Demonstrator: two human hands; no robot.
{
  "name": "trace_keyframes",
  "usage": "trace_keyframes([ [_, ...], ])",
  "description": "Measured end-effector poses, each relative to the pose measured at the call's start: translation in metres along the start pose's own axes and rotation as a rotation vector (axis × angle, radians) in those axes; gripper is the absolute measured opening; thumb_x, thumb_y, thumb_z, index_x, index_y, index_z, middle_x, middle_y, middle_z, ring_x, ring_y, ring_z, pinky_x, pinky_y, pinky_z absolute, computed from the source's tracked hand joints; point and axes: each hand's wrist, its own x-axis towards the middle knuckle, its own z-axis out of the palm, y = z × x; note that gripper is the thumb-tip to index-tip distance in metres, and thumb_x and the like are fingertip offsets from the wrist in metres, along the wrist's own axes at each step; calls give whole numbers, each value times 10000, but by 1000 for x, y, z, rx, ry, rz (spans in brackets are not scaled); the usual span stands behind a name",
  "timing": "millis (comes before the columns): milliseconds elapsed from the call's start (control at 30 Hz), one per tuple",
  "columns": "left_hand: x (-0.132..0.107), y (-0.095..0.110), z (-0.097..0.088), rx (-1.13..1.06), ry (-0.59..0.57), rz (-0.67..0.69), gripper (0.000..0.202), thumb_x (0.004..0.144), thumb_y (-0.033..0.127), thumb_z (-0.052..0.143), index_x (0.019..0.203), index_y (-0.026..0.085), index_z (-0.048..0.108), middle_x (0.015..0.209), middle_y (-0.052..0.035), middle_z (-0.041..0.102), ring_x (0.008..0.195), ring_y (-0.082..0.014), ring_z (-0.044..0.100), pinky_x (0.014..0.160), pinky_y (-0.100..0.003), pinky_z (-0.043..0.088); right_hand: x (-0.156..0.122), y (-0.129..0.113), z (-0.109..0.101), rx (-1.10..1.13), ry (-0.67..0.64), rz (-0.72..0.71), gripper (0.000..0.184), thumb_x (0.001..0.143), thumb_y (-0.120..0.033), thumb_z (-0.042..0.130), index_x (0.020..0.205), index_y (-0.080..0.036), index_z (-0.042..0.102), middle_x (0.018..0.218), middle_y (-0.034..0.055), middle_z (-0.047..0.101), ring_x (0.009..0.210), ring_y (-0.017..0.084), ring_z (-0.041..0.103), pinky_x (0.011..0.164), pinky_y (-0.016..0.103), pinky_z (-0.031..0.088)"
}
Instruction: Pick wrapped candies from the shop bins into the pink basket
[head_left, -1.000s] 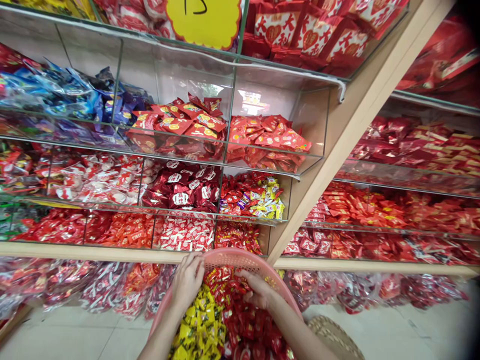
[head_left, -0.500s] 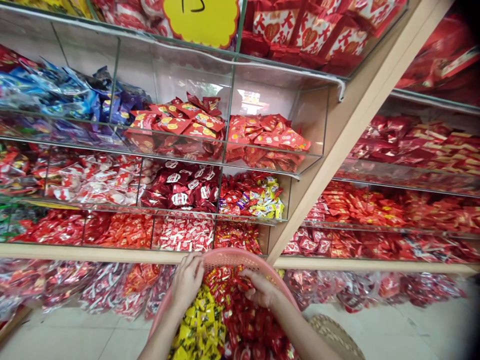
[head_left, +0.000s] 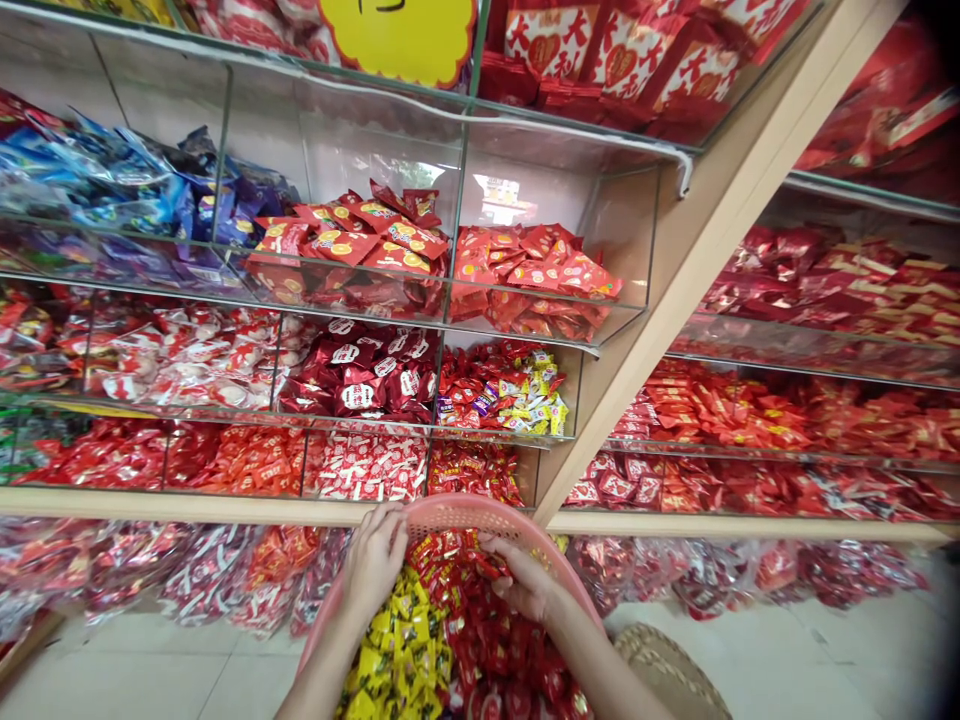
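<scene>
While gripping pink basket (head_left: 469, 512) at eleven o'clock with left hand (head_left: 379, 550), pinches red candies (head_left: 489, 566) at one with right hand (head_left: 521, 580).

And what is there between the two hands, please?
In the head view, red wrapped candies in the pink basket lie between the left hand and right hand; yellow candies lie lower in frame.

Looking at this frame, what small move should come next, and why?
Probably the right hand should close its fingers around a few of the red-wrapped sweets: its fingers are already curled at them inside the pink basket, while the left hand rests at the rim, where it may help steady the basket.
</scene>
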Motion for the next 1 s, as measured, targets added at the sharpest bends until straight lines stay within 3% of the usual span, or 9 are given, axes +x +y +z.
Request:
trace_keyframes([
  [167, 0, -1, 1, -4, -4, -3, 216, 838, 227, 405, 928, 226, 602, 1067, -33, 608, 982, -202, 553, 851, -351, 461, -6, 3, 0, 21, -27, 81, 272, 553, -180, 723, 813, -215, 649, 911, 36, 675, 645, 101, 531, 381, 141, 218],
  [300, 0, -2, 2, -7, 2, 2, 211, 839, 231, 406, 917, 227, 602, 1054, -35, 610, 973, -199, 557, 845, -348, 463, -1, 7, 11, -78, -54, 17, 303, 574, -238, 722, 862, -219, 627, 944, 31, 678, 682, 110, 523, 392, 153, 198],
  [400, 0, -2, 2, -7, 3, 9, 209, 844, 231, 404, 924, 225, 597, 1057, -38, 607, 982, -199, 550, 847, -350, 459, 10, 10, 25, -141, -52, -30, 386, 556, -299, 740, 912, -223, 611, 972, 20, 667, 591, 88, 474, 378, 163, 176],
  [600, 0, -2, 2, -12, 8, 18, 207, 845, 219, 402, 926, 223, 593, 1049, -38, 606, 980, -194, 549, 855, -349, 456, 25, 16, 47, -186, 59, -115, 520, 544, -428, 750, 993, -238, 571, 899, 3, 629, 585, 88, 455, 393, 162, 246],
  [767, 0, -3, 2, -9, 18, 16, 205, 846, 230, 408, 920, 226, 599, 1053, -36, 610, 984, -195, 552, 852, -348, 460, 20, 19, 42, -97, 139, -126, 542, 537, -429, 757, 1012, -255, 564, 796, -26, 577, 570, 88, 451, 397, 169, 267],
  [1000, 0, -2, 2, -10, 27, 18, 208, 847, 240, 411, 912, 226, 608, 1060, -32, 612, 979, -189, 555, 856, -336, 461, 12, 10, 24, 109, 224, -88, 405, 507, -291, 767, 875, -252, 602, 1005, -6, 601, 793, 123, 518, 435, 159, 330],
])
